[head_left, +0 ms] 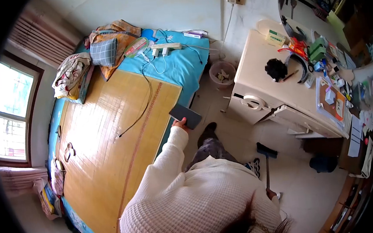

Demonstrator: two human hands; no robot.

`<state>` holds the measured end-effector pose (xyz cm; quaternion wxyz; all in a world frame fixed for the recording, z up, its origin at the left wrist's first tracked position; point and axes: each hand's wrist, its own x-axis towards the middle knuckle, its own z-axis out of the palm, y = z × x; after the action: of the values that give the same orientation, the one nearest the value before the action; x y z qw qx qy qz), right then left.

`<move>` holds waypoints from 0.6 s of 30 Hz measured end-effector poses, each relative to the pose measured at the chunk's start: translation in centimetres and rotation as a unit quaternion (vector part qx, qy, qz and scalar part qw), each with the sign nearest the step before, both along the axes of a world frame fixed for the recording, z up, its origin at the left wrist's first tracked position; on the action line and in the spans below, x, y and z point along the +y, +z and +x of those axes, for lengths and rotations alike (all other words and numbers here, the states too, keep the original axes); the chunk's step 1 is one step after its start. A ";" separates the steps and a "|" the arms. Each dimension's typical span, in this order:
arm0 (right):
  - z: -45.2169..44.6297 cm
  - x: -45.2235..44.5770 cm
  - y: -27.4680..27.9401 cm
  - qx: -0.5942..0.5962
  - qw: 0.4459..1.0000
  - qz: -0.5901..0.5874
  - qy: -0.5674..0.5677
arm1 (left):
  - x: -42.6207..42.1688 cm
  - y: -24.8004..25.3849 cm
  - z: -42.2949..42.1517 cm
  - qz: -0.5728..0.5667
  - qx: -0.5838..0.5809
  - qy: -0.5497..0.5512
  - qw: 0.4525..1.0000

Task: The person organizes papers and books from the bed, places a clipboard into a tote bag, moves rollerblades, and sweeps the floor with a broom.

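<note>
My left hand [180, 123] is closed on a dark, flat, rectangular phone [187, 116], held out beside the edge of the bed. My right hand [271, 193], low on my other side, is wrapped round the handle of a broom [266, 150]. The broom's dark head points away from me, above the tiled floor. My sleeve and body partly hide the right hand.
A bed with a bamboo mat [109, 135] lies on my left, with a power strip [166, 46] and cables at its far end. To the right stands a cluttered dresser [253, 69], its lower door ajar. A waste bin [222, 74] sits between them.
</note>
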<state>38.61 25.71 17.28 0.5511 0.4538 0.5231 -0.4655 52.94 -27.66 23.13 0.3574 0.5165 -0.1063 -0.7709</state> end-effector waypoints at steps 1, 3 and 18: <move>-0.2 -0.9 0.4 0.001 1.000 0.000 0.000 | -1.5 -0.1 0.6 -0.002 -0.028 0.021 0.999; -0.7 -2.7 1.0 0.007 1.000 0.002 -0.004 | -4.7 -1.2 1.6 -0.004 -0.053 0.043 0.998; 4.1 -18.0 4.5 0.150 0.970 -0.022 -0.191 | -36.8 -10.7 2.2 -0.081 -0.096 -0.117 0.985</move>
<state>42.66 7.69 21.77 0.3773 0.4582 0.4934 -0.6357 55.19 -64.47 12.40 0.2936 0.5415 -0.2614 -0.7431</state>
